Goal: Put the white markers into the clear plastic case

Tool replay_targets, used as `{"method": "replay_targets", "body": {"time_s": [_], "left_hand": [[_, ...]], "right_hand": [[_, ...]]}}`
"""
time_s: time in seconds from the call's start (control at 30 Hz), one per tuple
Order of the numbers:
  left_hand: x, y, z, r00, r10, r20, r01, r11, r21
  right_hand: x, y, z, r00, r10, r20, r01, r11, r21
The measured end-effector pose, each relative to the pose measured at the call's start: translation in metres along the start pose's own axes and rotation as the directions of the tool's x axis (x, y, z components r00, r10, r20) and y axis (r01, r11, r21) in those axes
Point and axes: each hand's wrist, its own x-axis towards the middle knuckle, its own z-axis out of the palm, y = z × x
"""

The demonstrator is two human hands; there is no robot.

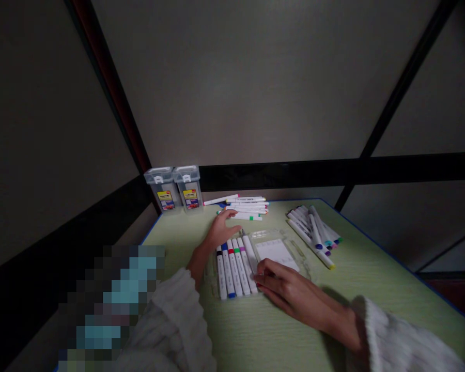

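R hand (289,290), lower ctr-right: fingertips pinched on near end of white marker (249,253), approx. parallel w/ marker row (233,268), kept flat prob. by clear tray (266,234), mid-frame. L hand (220,231), ctr: fingers spread, nothing grasped; contact w/ rear pile (251,207) can't be told. Right-hand pile (300,222) left criss-crossed, prob. since unsupported.

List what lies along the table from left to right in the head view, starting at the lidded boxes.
Left lidded box, right lidded box, row of markers, white card, heap of markers at right.
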Motion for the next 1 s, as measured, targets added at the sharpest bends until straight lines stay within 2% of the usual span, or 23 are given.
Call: {"method": "replay_targets", "body": {"time_s": [0.13, 0.33, 0.77, 1.0], "left_hand": [[-0.003, -0.002, -0.002, 0.995, -0.057, 0.087, 0.056, 0.998, 0.01], [-0.011, -0.002, 0.003, 0.978, -0.084, 0.191, 0.056, 0.988, 0.143], [-0.011, -0.009, 0.008, 0.983, -0.088, 0.161, 0.079, 0.995, 0.058], [-0.01, -0.012, 0.01, 0.987, -0.059, 0.148, 0.055, 0.998, 0.029]], "right_hand": [[-0.001, 0.001, -0.003, 1.0, -0.001, 0.004, 0.001, 1.0, 0.0], [-0.006, 0.01, -0.004, 0.996, 0.075, 0.052, -0.067, 0.987, -0.145], [-0.008, 0.016, 0.004, 0.991, 0.111, 0.068, -0.114, 0.993, 0.03], [-0.001, 0.01, -0.004, 0.981, 0.153, 0.122, -0.155, 0.988, 0.004]]}}
